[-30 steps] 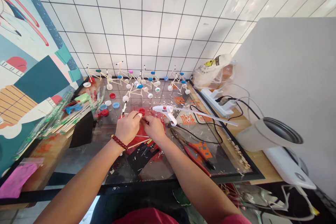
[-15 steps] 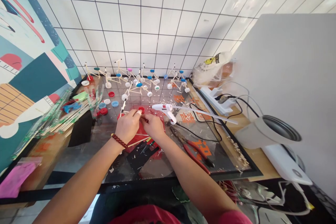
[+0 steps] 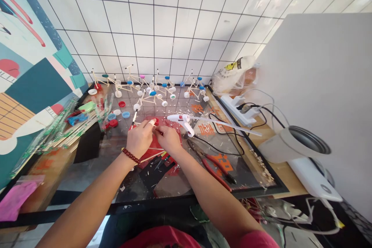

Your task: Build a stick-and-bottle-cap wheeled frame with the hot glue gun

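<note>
My left hand (image 3: 140,138), with a beaded bracelet on its wrist, is closed around a small wooden-stick model. A black-tipped stick (image 3: 135,116) of it rises beside the knuckles, and a red bottle cap (image 3: 156,121) shows at my fingertips. Close against it, my right hand (image 3: 168,139) is closed in a pinch at the same spot; what lies between its fingers is hidden. A white glue gun (image 3: 181,121) with a clear glue stick lies just beyond my right hand. Under both hands is a red mat (image 3: 177,166), with loose sticks (image 3: 152,157) on it.
Several stick-and-cap bicycle models (image 3: 153,93) stand along the wall. Loose bottle caps (image 3: 125,114) and bagged sticks (image 3: 65,128) lie to the left. Red-handled pliers (image 3: 216,170), a black cord (image 3: 217,148), a power strip (image 3: 240,110) and a grey-white container (image 3: 286,145) are to the right.
The view has shifted slightly. Both hands stay together at the red cap, with only a slight shift of the fingers.
</note>
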The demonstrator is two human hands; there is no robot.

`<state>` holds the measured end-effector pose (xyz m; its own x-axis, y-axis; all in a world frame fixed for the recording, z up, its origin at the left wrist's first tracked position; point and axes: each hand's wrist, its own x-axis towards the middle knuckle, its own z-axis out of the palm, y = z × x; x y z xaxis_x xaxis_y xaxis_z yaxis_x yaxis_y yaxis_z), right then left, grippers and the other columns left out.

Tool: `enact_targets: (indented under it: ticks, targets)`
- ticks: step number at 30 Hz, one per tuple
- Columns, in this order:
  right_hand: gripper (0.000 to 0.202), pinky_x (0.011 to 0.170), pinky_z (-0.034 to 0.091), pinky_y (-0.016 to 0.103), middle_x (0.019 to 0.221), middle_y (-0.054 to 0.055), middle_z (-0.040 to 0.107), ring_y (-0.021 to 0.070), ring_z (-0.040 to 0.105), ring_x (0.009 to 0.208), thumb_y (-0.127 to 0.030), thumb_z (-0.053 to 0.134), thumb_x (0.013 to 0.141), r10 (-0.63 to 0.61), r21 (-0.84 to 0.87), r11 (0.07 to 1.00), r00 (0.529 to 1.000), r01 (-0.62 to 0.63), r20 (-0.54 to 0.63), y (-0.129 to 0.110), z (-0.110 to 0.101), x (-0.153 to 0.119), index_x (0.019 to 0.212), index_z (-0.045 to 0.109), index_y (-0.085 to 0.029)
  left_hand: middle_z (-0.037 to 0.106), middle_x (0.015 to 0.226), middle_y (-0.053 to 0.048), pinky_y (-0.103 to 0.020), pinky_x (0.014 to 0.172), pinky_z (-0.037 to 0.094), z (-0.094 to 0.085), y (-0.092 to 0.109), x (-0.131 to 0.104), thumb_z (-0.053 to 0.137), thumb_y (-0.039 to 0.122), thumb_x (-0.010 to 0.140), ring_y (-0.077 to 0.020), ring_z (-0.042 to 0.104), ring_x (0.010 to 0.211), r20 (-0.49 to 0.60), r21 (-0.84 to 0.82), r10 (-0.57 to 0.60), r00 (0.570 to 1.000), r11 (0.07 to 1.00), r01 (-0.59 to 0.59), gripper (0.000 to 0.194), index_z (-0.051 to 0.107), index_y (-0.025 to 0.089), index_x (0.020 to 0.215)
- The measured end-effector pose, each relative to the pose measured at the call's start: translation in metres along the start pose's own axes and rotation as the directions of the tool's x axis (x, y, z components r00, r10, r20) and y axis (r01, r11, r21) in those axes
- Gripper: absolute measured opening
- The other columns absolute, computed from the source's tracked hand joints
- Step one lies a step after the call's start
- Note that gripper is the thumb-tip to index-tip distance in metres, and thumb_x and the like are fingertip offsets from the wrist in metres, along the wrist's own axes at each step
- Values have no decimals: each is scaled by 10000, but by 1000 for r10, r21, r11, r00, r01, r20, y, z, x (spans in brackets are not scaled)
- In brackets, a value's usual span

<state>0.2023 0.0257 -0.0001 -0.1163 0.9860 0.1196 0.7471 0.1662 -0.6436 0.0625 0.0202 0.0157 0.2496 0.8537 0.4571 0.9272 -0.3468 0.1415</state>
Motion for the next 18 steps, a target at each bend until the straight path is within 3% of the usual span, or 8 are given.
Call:
enact_targets:
  ticks: [18]
  targets:
    - [243, 697, 440, 232, 957, 35, 785, 190, 712, 883, -322, 526, 948, -24, -77, 997, 1000, 24, 2, -1, -1, 1, 986, 761, -273, 754, 985, -57, -303, 588, 440, 0, 2, 0, 489, 194, 946, -222, 711, 800, -51, 27, 10, 999, 1000, -9, 353, 654, 223, 1256]
